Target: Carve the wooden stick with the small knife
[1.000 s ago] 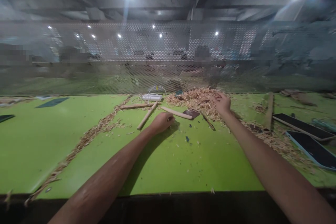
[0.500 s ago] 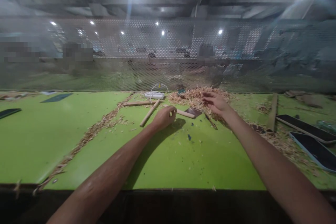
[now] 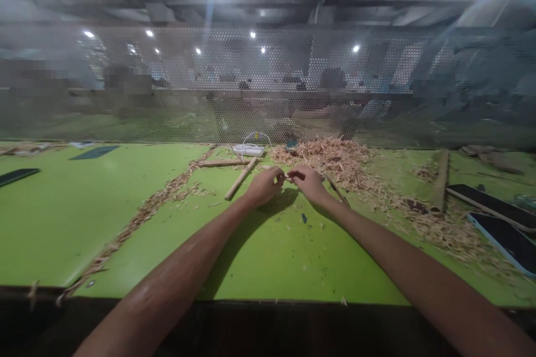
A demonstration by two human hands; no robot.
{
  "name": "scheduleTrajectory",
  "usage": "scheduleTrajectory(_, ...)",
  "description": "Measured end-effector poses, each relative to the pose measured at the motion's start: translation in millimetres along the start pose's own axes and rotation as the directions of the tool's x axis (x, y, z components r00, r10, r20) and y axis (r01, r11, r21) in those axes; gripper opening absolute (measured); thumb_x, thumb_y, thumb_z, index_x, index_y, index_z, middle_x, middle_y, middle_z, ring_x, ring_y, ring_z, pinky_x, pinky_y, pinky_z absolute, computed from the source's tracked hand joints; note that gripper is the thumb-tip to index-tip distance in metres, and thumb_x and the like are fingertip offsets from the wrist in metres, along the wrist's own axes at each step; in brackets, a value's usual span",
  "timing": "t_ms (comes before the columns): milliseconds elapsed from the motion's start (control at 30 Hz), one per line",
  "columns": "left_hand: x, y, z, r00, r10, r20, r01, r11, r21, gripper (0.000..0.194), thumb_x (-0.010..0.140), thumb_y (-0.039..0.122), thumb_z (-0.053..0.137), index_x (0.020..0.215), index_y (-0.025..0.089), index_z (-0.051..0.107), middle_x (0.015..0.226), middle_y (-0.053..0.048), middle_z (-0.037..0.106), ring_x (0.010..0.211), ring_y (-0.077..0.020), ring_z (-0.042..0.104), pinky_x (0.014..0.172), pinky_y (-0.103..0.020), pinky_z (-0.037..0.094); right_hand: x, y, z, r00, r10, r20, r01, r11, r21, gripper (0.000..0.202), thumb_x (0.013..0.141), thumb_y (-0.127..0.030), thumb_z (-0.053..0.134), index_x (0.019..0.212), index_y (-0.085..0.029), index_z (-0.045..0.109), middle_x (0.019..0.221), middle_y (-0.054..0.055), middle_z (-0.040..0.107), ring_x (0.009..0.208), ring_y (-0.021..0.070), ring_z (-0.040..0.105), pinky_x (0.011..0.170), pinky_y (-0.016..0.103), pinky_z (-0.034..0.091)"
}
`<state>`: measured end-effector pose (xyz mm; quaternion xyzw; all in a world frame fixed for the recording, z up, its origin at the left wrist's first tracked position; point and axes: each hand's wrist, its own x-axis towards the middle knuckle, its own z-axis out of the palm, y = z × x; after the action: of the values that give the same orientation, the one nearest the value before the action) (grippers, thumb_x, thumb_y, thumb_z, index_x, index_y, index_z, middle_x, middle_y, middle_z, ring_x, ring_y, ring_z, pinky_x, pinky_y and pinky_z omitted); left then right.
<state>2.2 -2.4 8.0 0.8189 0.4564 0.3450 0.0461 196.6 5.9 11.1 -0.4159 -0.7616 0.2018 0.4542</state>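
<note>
Right hand (image 3: 309,183) has moved beside left hand (image 3: 265,185), each grip curled nearly closed, contents unclear.

Between the fingertips of the left hand (image 3: 263,185) and right hand (image 3: 309,183) is a sliver (image 3: 288,178) too small to identify; curled fingers obscure how it is held. Both forearms (image 3: 196,251) run off the bottom edge. A dark green scrap (image 3: 291,145) sits partly hidden in wood shavings (image 3: 335,157), its shape unclear. The right edge cuts off a black phone (image 3: 492,205) and a blue-edged phone (image 3: 505,242); the left edge crops a dark flat object (image 3: 19,177). Beyond the perforated screen (image 3: 259,114), people (image 3: 333,81) blur into dark shapes.
</note>
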Motion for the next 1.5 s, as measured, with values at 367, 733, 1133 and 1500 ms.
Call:
scheduleTrajectory(367,-2,-6,0.1,0.997,-0.023,0.067,0.021,0.999,0.037,0.014,0.09,0.009,0.06,0.086,0.015,0.072,0.085,-0.006,0.073,0.071,-0.0176,0.058,0.065,-0.027,0.037,-2,6,8,0.992,-0.112,-0.051,0.1,0.975,-0.198,0.024,0.086,-0.006,0.058,0.092,-0.02,0.077,0.1,0.009,0.076,0.097,0.0229,0.069,0.095,0.039,0.054)
scheduleTrajectory(733,-2,-3,1.4,1.0,-0.017,-0.005,0.017,0.999,0.029,0.013,0.091,0.008,0.06,0.085,0.017,0.069,0.087,-0.006,0.072,0.076,-0.0182,0.059,0.068,-0.028,0.042,-10,-1,12,0.995,-0.068,0.069,0.087,0.941,-0.328,0.02,0.099,-0.016,0.058,0.095,-0.017,0.078,0.098,0.011,0.076,0.094,0.0235,0.068,0.089,0.039,0.054)
scheduleTrajectory(1133,-3,-3,2.0,0.991,-0.124,0.043,0.124,0.992,-0.005,0.011,0.086,0.007,0.064,0.085,0.014,0.072,0.085,-0.007,0.075,0.074,-0.0182,0.06,0.067,-0.028,0.042,-14,1,15,0.995,-0.08,0.065,0.099,0.918,-0.384,0.02,0.098,-0.01,0.058,0.091,-0.017,0.076,0.094,0.009,0.074,0.089,0.0209,0.065,0.085,0.034,0.051)
scheduleTrajectory(1500,-4,-7,2.6,0.99,-0.13,0.062,0.132,0.991,-0.027,0.013,0.083,0.009,0.061,0.081,0.015,0.072,0.08,-0.006,0.074,0.071,-0.0185,0.06,0.064,-0.028,0.038,-15,2,16,0.991,-0.112,0.079,0.134,0.897,-0.421,0.022,0.096,-0.013,0.056,0.091,-0.017,0.077,0.093,0.009,0.075,0.087,0.0206,0.065,0.083,0.034,0.051)
